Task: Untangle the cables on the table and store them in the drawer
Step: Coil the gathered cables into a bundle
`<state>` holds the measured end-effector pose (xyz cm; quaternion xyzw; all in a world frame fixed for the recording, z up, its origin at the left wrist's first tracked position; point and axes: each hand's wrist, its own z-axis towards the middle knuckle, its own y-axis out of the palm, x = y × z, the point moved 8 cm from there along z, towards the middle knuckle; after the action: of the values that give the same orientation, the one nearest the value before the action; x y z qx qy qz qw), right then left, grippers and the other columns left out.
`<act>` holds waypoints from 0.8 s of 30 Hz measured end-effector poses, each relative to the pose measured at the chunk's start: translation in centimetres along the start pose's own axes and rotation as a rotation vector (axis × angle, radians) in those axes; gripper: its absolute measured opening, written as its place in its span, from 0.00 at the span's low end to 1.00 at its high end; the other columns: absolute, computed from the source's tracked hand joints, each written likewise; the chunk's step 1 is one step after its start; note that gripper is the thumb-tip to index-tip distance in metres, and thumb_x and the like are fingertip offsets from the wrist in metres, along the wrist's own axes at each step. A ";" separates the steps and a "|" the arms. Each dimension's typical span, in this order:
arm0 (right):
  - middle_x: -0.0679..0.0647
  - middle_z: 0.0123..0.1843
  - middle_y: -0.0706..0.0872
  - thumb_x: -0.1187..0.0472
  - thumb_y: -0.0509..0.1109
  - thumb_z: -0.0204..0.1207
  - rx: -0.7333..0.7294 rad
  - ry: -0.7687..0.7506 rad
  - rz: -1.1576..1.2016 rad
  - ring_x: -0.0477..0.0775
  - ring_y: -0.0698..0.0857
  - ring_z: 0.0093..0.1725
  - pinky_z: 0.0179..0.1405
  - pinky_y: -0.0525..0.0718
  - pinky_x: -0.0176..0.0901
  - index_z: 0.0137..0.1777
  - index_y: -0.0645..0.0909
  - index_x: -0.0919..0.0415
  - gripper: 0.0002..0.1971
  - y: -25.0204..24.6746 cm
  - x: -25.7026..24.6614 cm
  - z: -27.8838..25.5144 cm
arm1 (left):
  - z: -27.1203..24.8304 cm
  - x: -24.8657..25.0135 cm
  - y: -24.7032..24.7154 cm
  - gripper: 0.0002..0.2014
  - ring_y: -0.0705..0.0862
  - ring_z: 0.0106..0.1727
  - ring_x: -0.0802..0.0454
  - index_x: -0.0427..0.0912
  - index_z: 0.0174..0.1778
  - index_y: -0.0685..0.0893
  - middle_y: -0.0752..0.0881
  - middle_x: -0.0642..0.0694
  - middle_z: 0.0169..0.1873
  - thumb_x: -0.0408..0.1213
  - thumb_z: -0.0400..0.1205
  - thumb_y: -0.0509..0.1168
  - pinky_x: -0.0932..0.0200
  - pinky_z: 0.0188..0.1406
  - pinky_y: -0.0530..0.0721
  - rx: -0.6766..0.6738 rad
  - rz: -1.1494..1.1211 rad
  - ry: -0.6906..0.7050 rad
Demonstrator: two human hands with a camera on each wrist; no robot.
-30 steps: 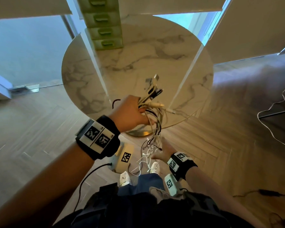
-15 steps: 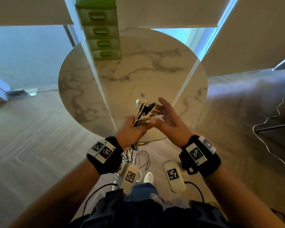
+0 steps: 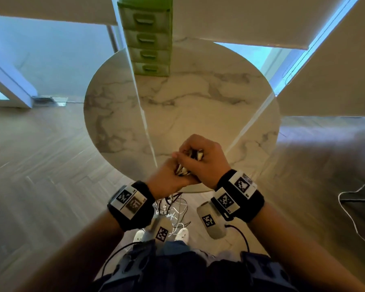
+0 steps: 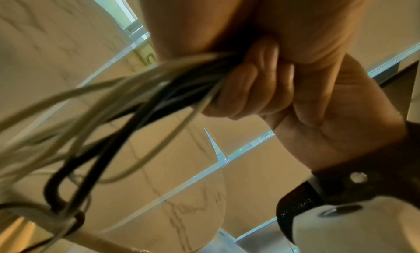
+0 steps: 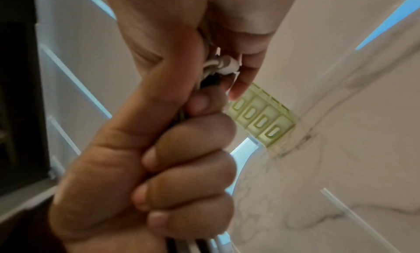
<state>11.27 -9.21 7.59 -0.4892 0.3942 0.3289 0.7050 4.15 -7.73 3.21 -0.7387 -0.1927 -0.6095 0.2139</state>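
Both hands now closed together on the cable bundle; half a second ago the right hand (image 3: 204,159) was open beside it.
Left hand (image 3: 170,180) fisted round the cables (image 4: 145,88), right hand fisted over the plug ends (image 5: 223,66); bundle held over the near edge of the marble table (image 3: 198,106); white and black leads hang in loose loops below; suggest keeping plug ends aligned, coiling the slack, then into the green drawer unit (image 3: 149,49); drawers look closed.

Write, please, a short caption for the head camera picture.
Both hands, left hand and right hand, grip the cable bundle above the marble table.
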 end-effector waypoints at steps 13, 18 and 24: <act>0.48 0.61 0.86 0.32 0.44 0.77 -0.343 -0.009 0.155 0.39 0.82 0.61 0.64 0.77 0.36 0.62 0.82 0.56 0.35 0.0 -0.8 1.3 | 1.7 -0.4 0.4 0.11 0.87 0.40 0.64 0.45 0.41 0.81 0.89 0.58 0.32 0.27 0.71 0.75 0.67 0.40 0.83 0.176 -0.122 0.030; 0.50 0.56 0.87 0.45 0.61 0.78 -0.332 -0.193 0.060 0.43 0.83 0.58 0.60 0.80 0.40 0.59 0.84 0.61 0.22 -0.2 -1.8 2.0 | 2.0 -0.8 -0.7 0.19 0.84 0.33 0.72 0.50 0.40 0.76 0.86 0.68 0.27 0.17 0.75 0.67 0.72 0.36 0.79 0.245 -0.203 -0.014; 0.45 0.47 0.89 0.59 0.60 0.83 -0.190 -0.005 0.054 0.39 0.87 0.49 0.53 0.85 0.37 0.56 0.84 0.57 0.11 -1.1 0.2 4.4 | 3.1 0.4 -0.7 0.14 0.88 0.41 0.62 0.47 0.42 0.85 0.90 0.57 0.35 0.22 0.69 0.76 0.67 0.43 0.82 0.125 -0.152 0.048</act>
<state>13.30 -5.33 8.85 -0.5424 0.3726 0.3848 0.6472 6.35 -5.44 3.11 -0.6922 -0.2807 -0.6285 0.2171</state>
